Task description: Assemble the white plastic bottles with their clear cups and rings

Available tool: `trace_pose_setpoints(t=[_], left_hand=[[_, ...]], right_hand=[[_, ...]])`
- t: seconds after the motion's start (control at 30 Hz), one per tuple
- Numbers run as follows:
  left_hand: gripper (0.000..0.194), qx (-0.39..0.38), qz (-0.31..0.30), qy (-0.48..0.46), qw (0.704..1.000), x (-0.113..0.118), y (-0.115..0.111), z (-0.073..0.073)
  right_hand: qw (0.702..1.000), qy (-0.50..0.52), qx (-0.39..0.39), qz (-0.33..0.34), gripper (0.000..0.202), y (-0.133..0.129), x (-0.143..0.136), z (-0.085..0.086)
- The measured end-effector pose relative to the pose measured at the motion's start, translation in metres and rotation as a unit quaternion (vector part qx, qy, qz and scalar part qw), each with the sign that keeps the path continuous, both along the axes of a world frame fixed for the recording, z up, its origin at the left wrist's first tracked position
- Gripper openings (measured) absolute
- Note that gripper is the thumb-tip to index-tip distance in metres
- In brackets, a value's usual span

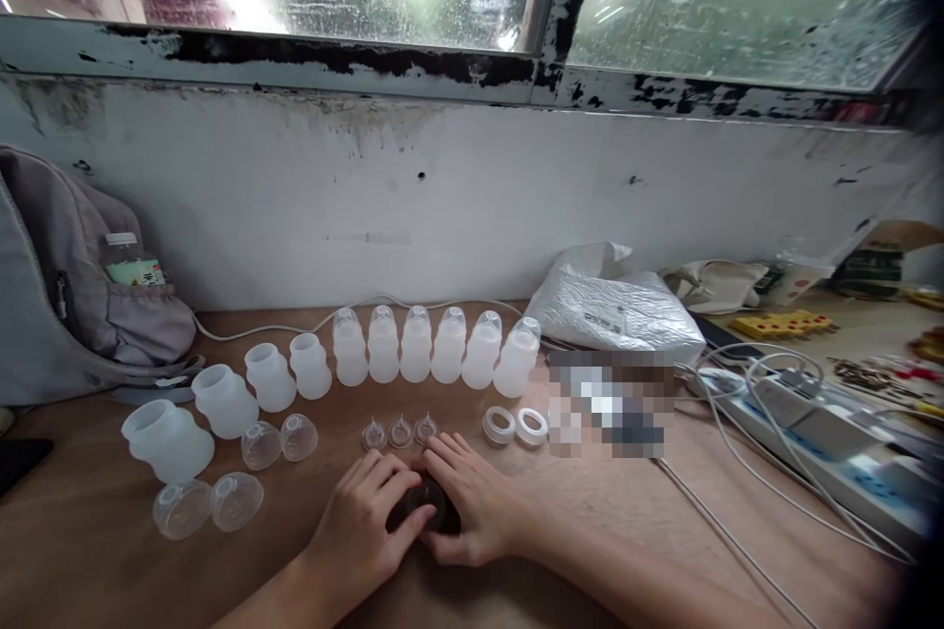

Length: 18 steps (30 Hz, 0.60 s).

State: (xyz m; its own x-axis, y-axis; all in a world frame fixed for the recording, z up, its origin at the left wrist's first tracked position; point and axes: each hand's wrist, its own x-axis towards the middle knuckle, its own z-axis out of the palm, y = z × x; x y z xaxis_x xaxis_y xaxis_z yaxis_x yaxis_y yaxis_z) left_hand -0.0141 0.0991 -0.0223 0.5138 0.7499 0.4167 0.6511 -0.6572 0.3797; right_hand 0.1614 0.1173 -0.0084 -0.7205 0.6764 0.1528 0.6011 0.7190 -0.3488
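My left hand [373, 516] and my right hand [476, 506] meet at the near middle of the table, fingers closed around a small see-through round piece [428, 503]. It looks like a bottle nipple, though fingers and shadow hide most of it. Just beyond my fingertips stand three clear nipples [400, 430]. Two white collar rings [531, 427] lie to the right of them. Several frosted baby bottles without tops [168, 442] curve along the left, with several clear dome caps [236, 501] in front. Farther back, several capped bottles [417, 344] stand upright in a row.
A grey backpack [81, 265] with a drink bottle [133, 260] is at the left. A silvery plastic package [619, 305] lies back right. Power strips with plugs and white cables [833, 452] spread over the right side. A blurred-out patch [612, 403] covers something beside the rings.
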Motion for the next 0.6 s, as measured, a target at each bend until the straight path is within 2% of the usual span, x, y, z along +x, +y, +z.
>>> trace_pose_setpoints(t=[0.33, 0.6], left_hand=[[0.013, 0.026, -0.017, -0.024, 0.999, 0.0065, -0.0033, 0.0013], [0.015, 0.021, -0.038, -0.068, 0.997, 0.0018, -0.0036, -0.0044]], right_hand=[[0.998, 0.000, 0.064, 0.023, 0.035, 0.0007, 0.0005, -0.0038], [0.995, 0.025, 0.087, 0.031, 0.038, -0.0013, -0.0001, -0.0038]])
